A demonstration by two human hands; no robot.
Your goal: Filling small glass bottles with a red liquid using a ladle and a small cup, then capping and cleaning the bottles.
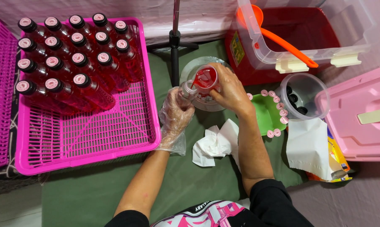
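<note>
My left hand (pixel 176 113), in a thin clear plastic glove, grips a small clear bottle (pixel 187 90) around its body. My right hand (pixel 230 90) holds a small cup of red liquid (pixel 205 77), tilted so a red stream runs into the bottle's mouth. Both are over a clear round bowl (pixel 189 67) on the green cloth. A crumpled white tissue (pixel 213 145) lies just below my hands.
A pink basket (pixel 114 138) at left holds several capped bottles of red liquid (pixel 72 63). A clear bin of red liquid (pixel 299 29) with an orange ladle (pixel 282 42) stands at the back. A green tray with pink caps (pixel 267 113), a cap container (pixel 303 94) and a pink box (pixel 358 113) sit right.
</note>
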